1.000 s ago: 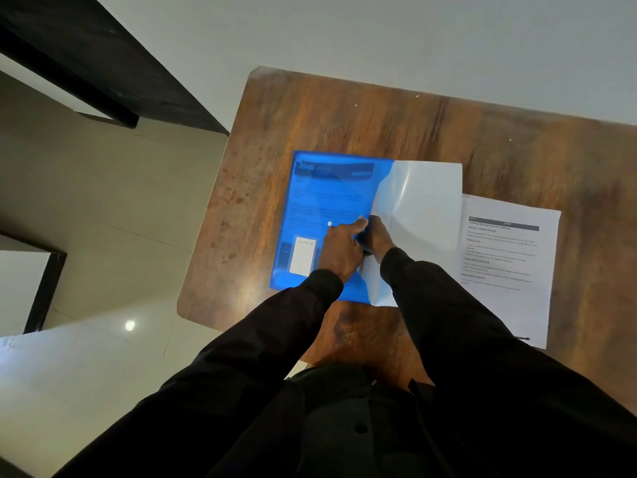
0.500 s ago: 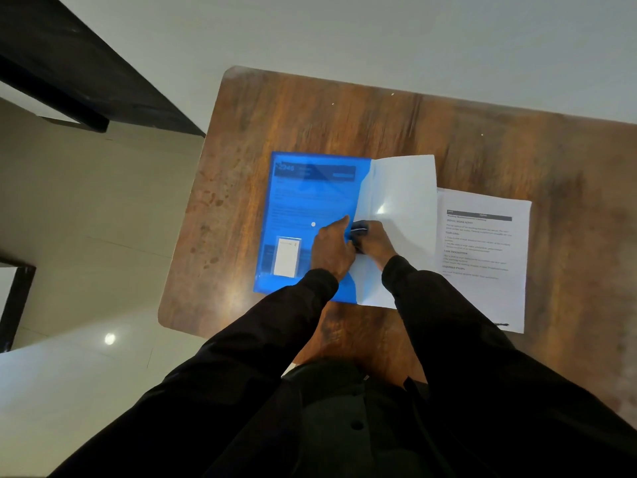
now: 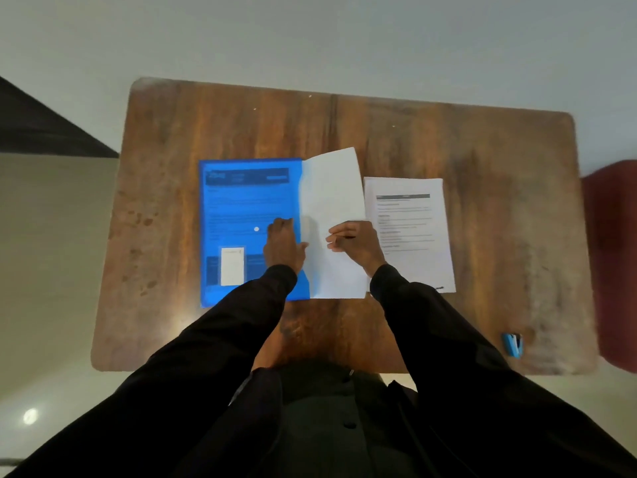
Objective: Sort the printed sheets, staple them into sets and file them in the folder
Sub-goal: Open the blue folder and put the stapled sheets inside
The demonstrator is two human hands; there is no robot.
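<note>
Left hand (image 3: 283, 244) lies flat, fingers spread, pinning the blue folder (image 3: 241, 208); right hand (image 3: 356, 241) pinches the white flap (image 3: 332, 188) open for filing.

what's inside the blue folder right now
A printed sheet shows through the translucent blue folder, dark header at its top. A blank white page lies on the folder's right side. The left hand covers part of the cover. How many sheets are inside cannot be told.
</note>
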